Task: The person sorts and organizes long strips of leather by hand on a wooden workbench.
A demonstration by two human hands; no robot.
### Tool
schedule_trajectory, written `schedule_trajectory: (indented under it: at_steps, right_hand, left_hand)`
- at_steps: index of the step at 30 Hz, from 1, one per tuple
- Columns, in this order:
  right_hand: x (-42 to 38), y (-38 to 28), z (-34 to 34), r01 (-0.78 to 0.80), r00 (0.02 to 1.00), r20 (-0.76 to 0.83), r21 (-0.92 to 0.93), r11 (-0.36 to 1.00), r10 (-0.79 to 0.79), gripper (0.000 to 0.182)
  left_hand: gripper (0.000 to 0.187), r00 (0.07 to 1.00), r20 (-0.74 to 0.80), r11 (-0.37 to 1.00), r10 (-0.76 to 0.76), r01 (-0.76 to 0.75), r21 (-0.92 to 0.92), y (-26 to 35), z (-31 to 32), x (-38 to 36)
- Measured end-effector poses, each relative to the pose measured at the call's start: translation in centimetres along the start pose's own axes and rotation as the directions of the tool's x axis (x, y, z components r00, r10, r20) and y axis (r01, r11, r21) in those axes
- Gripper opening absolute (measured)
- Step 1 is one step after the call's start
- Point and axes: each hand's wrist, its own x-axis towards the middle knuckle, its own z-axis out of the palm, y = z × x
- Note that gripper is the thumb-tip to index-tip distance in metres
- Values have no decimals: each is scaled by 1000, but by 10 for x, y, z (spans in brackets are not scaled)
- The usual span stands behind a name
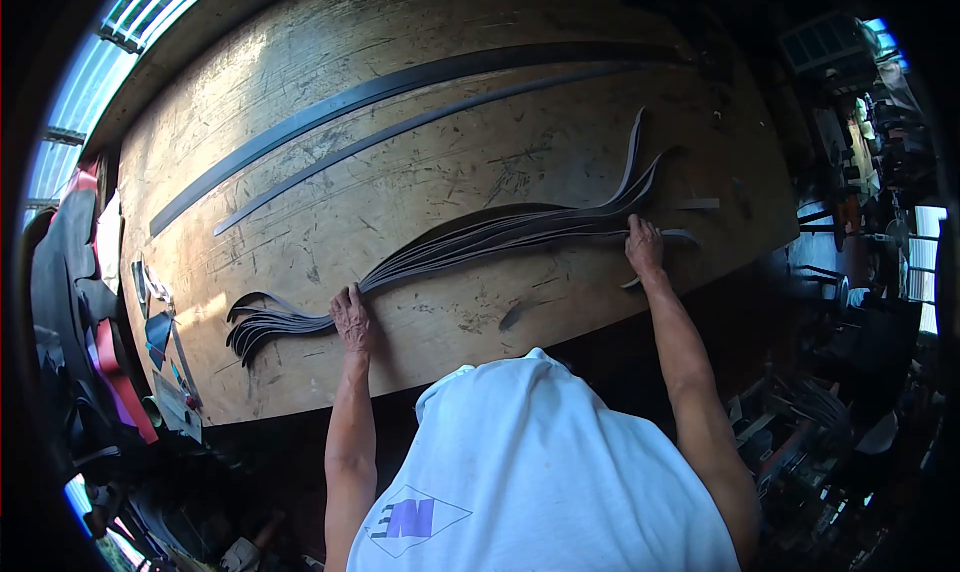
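Note:
A bundle of long, dark leather-like strips (480, 237) lies along the near side of a scuffed wooden table. My left hand (350, 318) is closed around the bundle toward its left end, where the strip tips fan out and curl. Near the other end, my right hand (643, 244) grips the bundle, with fingers wrapped over its near edge. Beyond my right hand the ends splay apart, and a couple of them curve up and away. Between the hands the strips bow slightly and lie side by side.
Farther back on the table (430, 172) lie a wide dark straight bar (400, 87) and a narrower one (400, 127). Scissors (155, 282) and small tools sit at the left edge. A short pale strip (697, 204) is at right. Dark and red sheets (75, 262) hang at far left.

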Motion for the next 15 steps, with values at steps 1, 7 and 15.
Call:
schedule_trajectory:
  at_steps: [1,7,15]
  right_hand:
    - [-3,24,-7,-70,992,99,-50,996,74,27]
    - [-21,139,-17,-280,935,107,-368,887,339,54]
    - [-9,-95,-60,486,864,-245,185,854,-439,80]
  left_hand:
    - [45,1000,-9,1000,-2,2,5,-3,5,-2]
    - [44,1000,-14,1000,-2,2,-6,0,1,0]
    - [41,1000,-8,1000,-21,21,19,5,0,1]
